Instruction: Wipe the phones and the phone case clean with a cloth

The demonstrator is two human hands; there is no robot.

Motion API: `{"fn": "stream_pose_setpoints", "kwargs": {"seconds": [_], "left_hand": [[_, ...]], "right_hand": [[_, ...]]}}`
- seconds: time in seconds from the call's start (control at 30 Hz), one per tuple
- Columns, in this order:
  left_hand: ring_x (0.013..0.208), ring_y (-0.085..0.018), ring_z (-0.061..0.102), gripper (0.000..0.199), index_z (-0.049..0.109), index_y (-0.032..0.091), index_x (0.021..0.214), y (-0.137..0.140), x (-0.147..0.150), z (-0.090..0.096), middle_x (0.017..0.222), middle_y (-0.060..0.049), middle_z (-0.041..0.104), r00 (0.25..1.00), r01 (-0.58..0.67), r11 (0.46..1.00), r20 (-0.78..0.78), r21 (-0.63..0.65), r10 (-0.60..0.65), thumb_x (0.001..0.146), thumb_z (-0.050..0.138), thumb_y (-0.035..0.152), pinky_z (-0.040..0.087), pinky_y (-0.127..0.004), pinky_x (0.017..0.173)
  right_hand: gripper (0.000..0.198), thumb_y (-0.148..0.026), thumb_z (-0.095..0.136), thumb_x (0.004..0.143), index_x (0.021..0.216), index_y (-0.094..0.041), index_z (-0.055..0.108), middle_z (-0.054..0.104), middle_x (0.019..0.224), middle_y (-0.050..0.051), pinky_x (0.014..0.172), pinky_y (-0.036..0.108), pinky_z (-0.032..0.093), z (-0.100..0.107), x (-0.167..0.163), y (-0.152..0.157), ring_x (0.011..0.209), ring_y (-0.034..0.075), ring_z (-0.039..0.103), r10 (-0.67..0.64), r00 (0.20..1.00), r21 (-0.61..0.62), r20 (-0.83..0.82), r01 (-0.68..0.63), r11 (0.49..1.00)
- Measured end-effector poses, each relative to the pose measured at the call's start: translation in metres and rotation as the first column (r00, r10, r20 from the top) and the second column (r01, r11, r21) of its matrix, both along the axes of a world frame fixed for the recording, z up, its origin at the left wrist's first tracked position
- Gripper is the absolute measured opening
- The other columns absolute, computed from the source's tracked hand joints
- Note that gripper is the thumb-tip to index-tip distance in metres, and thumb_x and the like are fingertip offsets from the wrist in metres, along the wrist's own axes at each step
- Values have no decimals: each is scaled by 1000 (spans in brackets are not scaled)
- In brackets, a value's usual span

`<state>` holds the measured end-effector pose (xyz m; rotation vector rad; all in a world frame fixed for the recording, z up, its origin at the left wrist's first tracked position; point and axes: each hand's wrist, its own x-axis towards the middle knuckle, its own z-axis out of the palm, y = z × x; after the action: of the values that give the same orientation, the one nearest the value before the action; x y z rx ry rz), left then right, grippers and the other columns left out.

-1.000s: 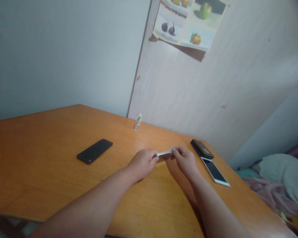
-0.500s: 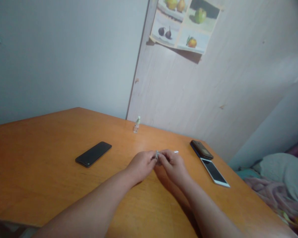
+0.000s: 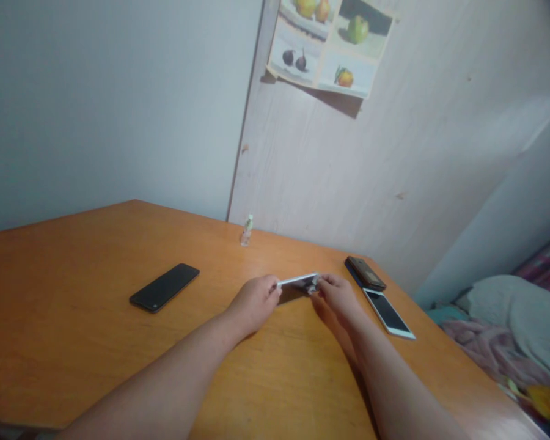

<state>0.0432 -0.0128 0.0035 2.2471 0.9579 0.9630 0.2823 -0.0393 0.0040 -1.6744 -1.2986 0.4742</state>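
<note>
A phone (image 3: 293,289) with a white edge and dark, glossy face is held tilted above the wooden table, between my two hands. My left hand (image 3: 255,304) is closed on its left end, thumb in front. At the right end, my right hand (image 3: 338,297) is closed with its fingers against the phone. A small crumpled greyish-white cloth (image 3: 312,286) shows at those fingertips, pressed to the phone's face. Most of the cloth is hidden, and its exact kind is hard to make out.
A black phone (image 3: 165,287) lies left on the table (image 3: 275,379). A small clear bottle (image 3: 246,232) stands near the back edge. At the right lie a white phone (image 3: 388,313) and a dark brown case-like object (image 3: 365,273). Bedding (image 3: 508,324) is beyond the right edge.
My hands have moved apart, my right hand going right with the cloth. More of the held phone shows between them. The whole view has shifted slightly.
</note>
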Motion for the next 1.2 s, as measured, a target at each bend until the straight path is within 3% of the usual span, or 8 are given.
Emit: {"fn": "stream_pose_setpoints", "kwargs": {"seconds": [0.13, 0.37, 0.57, 0.77, 0.93, 1.03, 1.2], "left_hand": [[65, -15, 55, 17, 60, 20, 79, 2, 0, -2, 69, 0, 63, 999, -33, 999, 6, -24, 33, 90, 51, 28, 33, -25, 59], [63, -14, 53, 17, 59, 20, 77, 2, 0, -1, 68, 1, 61, 999, -45, 999, -3, -19, 45, 90, 51, 27, 32, -24, 58], [63, -14, 53, 15, 59, 20, 78, 2, 0, -1, 67, 2, 60, 998, -59, 998, 1, -26, 59, 89, 51, 26, 31, -25, 58], [64, -14, 53, 15, 59, 20, 78, 2, 0, 0, 67, 2, 60, 998, -55, 998, -11, -38, 54, 89, 51, 26, 31, -24, 58], [65, -14, 55, 15, 60, 20, 81, 6, -1, -2, 70, 1, 61, 998, -63, 997, -11, -50, 63, 91, 51, 26, 32, -24, 59], [67, -15, 57, 15, 61, 19, 82, 8, -1, -5, 72, 0, 63, 995, -97, 992, -23, -75, 96, 91, 51, 26, 34, -24, 60], [73, -16, 60, 23, 63, 18, 109, 10, -1, -7, 79, -1, 66, 993, -106, 990, 39, -95, 110, 89, 52, 20, 41, -25, 67]], "right_hand": [[18, -32, 63, 64, 53, -19, 59, 58, 49, 0, 47, 24, 36, -7, 4, 2, 48, 14, 52, 12, 999, -77, 38, -9, 997], [29, -42, 54, 76, 74, -17, 67, 65, 62, 4, 51, 25, 41, -2, 5, 2, 55, 16, 57, 2, 1000, -28, 28, -1, 1000], [16, -28, 59, 65, 52, -19, 60, 61, 50, 1, 49, 24, 37, -6, 4, 1, 49, 15, 53, 16, 994, -101, 106, -5, 995], [26, -35, 49, 78, 72, -18, 67, 69, 66, 4, 54, 25, 42, 0, 2, 1, 59, 17, 60, -4, 989, -48, 151, 11, 999], [18, -28, 59, 71, 55, -20, 62, 64, 54, 2, 52, 25, 35, -3, 3, 0, 54, 16, 56, -3, 961, -99, 276, 31, 995], [19, -27, 59, 74, 56, -21, 63, 64, 55, 2, 53, 26, 34, -5, 3, -1, 56, 16, 56, -6, 937, -105, 350, 45, 993], [20, -30, 58, 80, 64, -20, 66, 68, 64, 4, 56, 26, 33, -6, 1, 0, 62, 17, 58, 15, 899, -118, 438, 41, 992]]}}
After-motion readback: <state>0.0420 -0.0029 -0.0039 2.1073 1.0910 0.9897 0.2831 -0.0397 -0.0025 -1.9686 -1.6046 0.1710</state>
